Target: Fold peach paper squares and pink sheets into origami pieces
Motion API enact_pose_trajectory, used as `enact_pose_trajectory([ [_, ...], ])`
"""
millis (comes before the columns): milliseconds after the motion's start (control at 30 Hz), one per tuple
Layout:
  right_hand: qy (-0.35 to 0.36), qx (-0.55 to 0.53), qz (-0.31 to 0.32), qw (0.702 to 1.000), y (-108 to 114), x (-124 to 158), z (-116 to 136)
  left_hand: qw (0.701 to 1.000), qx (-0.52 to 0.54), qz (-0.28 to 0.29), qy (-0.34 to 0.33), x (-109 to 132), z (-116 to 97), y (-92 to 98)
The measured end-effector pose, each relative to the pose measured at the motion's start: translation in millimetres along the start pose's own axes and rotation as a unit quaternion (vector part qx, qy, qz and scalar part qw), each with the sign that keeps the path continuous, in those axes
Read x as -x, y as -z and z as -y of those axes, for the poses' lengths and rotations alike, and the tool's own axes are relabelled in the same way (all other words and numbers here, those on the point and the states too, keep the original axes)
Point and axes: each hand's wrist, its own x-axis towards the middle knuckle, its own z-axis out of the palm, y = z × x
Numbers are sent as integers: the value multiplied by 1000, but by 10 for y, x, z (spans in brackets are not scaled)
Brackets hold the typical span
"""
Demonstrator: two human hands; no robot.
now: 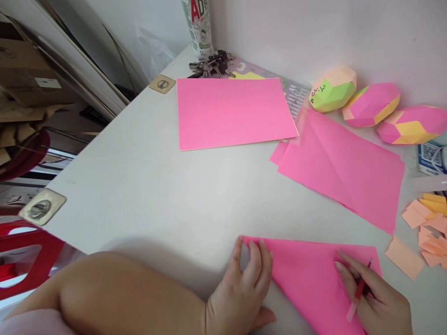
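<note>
A folded sheet of pink paper (307, 274) lies at the table's front edge, its fold slanting down on the left. The fingertips of my left hand (244, 284) rest on the paper's upper left corner, with the thumb held apart below. On the paper's right part my right hand (373, 298) presses with thumb and index finger. Tucked in that same hand is a slim red pen-like tool (359, 291), metal tip up and clear pinkish end down; whether it is a pen or a knife I cannot make out.
More pink sheets (345, 167) lie behind, and a pink stack (230, 114) sits near keys (213, 65) and a printed bottle (199, 28). Several folded paper shapes (372, 104) line the wall. Peach paper pieces (405, 258) are at right. A red stool (31, 251) stands below left.
</note>
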Motion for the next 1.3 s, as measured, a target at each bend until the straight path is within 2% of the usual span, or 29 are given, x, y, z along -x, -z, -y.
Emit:
enact_pose_trajectory([
  [333, 6, -3, -1, 1000, -1, 15, 4, 1000, -4, 7, -5, 3, 13, -3],
  [700, -23, 9, 6, 1000, -8, 20, -28, 999, -27, -8, 31, 56, -58, -19],
  [967, -9, -6, 1, 1000, -9, 17, -4, 998, -30, -20, 45, 95, -84, -43],
  [1100, 10, -46, 2, 999, -25, 36, -4, 999, -23, -4, 48, 118, -75, -29],
  [1300, 39, -64, -7, 997, -48, 51, 18, 1000, -19, -8, 2, 103, -42, -22],
])
